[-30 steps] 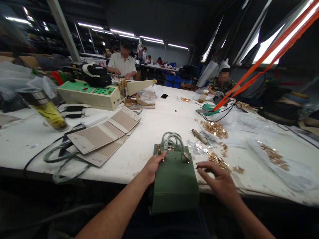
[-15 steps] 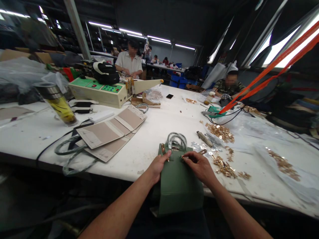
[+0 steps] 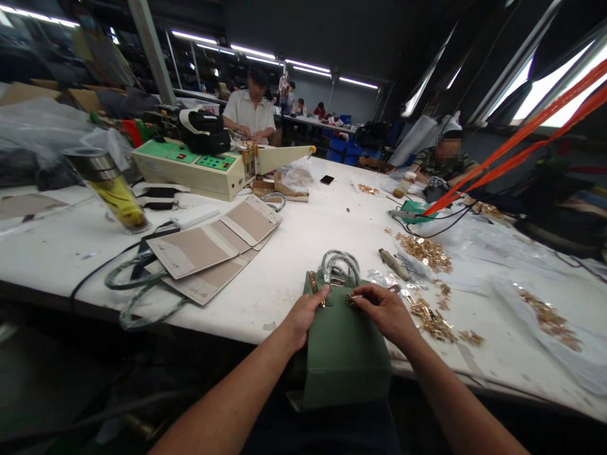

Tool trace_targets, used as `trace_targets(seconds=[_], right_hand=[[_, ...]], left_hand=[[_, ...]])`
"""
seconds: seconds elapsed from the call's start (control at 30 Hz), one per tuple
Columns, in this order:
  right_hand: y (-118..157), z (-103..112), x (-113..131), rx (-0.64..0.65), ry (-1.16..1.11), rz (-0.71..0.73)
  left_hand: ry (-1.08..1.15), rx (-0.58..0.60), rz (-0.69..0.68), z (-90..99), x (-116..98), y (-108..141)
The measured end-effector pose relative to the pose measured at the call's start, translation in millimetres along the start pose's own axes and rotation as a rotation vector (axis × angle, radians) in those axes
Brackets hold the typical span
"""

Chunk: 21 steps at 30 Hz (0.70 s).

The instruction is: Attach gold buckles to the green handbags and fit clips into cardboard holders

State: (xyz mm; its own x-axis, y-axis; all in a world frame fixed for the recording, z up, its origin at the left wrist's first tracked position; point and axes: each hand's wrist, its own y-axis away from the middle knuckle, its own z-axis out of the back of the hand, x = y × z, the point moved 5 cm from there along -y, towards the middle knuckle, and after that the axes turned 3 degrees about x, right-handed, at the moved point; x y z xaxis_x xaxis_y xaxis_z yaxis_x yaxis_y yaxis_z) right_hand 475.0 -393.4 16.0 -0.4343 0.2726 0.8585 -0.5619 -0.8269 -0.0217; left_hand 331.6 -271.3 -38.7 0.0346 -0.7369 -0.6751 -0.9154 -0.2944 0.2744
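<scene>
My left hand (image 3: 303, 318) is wrapped round the left side of the green bag (image 3: 348, 344), thumb on its front beside a gold fitting (image 3: 312, 282). My right hand (image 3: 386, 311) is narrowed to a pinch, thumb and fingertips on a small metal piece (image 3: 351, 299) at the bag's upper right. The bag sits in front of me at the near edge of the white table (image 3: 313, 234), its looped handles (image 3: 341, 256) upward. Just right of the bag lie loose gold pieces (image 3: 434, 319), with a thick grey-green tool (image 3: 393, 264) beyond its upper right. Left of the bag are stacked beige panels (image 3: 203, 246); past them, farther from the bag, stand a tilted-looking bottle (image 3: 116, 196) and a cream-and-green machine (image 3: 190, 170).
</scene>
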Motion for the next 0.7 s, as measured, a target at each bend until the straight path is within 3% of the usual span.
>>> trace_targets(seconds=[0.2, 0.47, 0.7], right_hand=[[-3.2, 0.9, 12.0, -0.030, 0.109, 0.079], [-5.2, -1.0, 17.9, 0.124, 0.187, 0.217], [-2.5, 4.5, 26.4, 0.214, 0.364, 0.423]], left_hand=[[0.011, -0.014, 0.005, 0.1, 0.0, -2.3], [0.089, -0.015, 0.061, 3.8, 5.2, -5.4], [0.134, -0.002, 0.117, 1.3, 6.0, -4.9]])
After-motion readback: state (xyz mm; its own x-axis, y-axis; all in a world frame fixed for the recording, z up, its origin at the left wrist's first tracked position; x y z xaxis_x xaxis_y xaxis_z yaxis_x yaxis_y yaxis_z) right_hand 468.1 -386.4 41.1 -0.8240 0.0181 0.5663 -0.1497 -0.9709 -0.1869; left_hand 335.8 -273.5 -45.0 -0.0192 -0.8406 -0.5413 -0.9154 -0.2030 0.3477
